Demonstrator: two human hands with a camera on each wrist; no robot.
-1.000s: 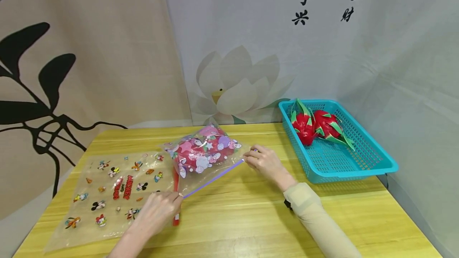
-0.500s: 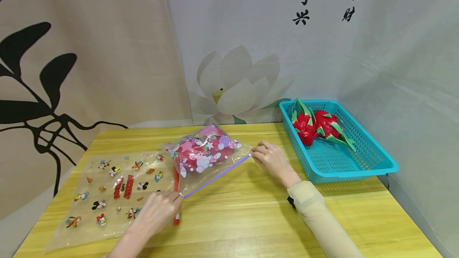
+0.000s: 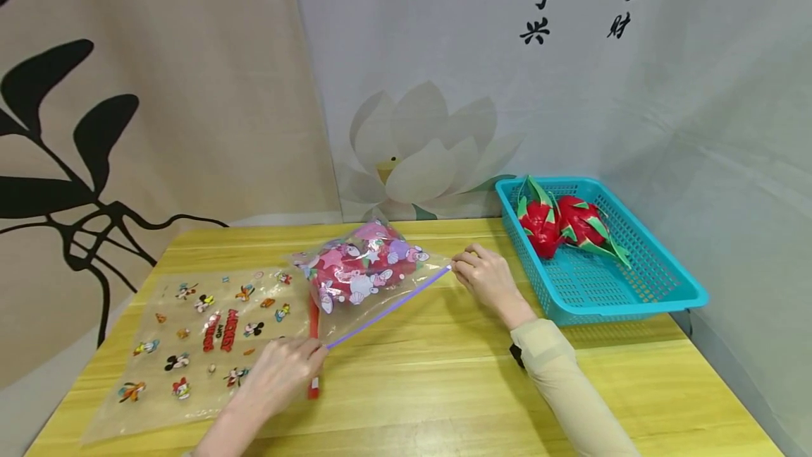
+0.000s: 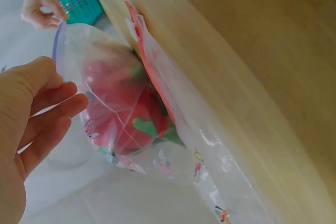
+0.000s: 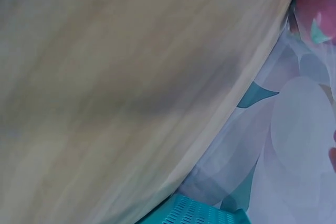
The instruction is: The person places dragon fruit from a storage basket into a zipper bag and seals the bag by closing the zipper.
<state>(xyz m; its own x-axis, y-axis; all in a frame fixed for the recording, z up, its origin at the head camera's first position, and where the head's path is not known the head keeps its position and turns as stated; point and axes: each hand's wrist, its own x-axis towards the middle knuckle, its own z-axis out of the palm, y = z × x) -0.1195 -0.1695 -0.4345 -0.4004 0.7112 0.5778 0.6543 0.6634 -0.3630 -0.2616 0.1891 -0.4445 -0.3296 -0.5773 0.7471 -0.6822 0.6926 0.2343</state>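
A clear zip bag [image 3: 364, 270] with pink and purple cartoon prints lies on the table, bulging with red and green contents that look like dragon fruit. Its purple zip strip [image 3: 393, 309] runs slantwise along the near edge. At the strip's near left corner, my left hand [image 3: 282, 372] pinches the bag. My right hand [image 3: 488, 277] pinches the far right end of the strip. In the left wrist view the bag [image 4: 118, 108] hangs past the left hand [image 4: 39, 108], and the right hand [image 4: 42, 6] shows beyond. The right wrist view shows only a fingertip at its right edge.
A larger clear bag [image 3: 209, 365] with cartoon figures and a red strip [image 3: 314, 388] lies flat at left, partly under the left hand. A blue plastic basket [image 3: 609, 295] at right holds two red dragon fruits [image 3: 539, 228]. A printed cloth [image 3: 419, 90] hangs behind the table.
My right hand has slid along the purple strip, up and right, to the bag's far corner. More of the strip now shows. The left hand holds its place.
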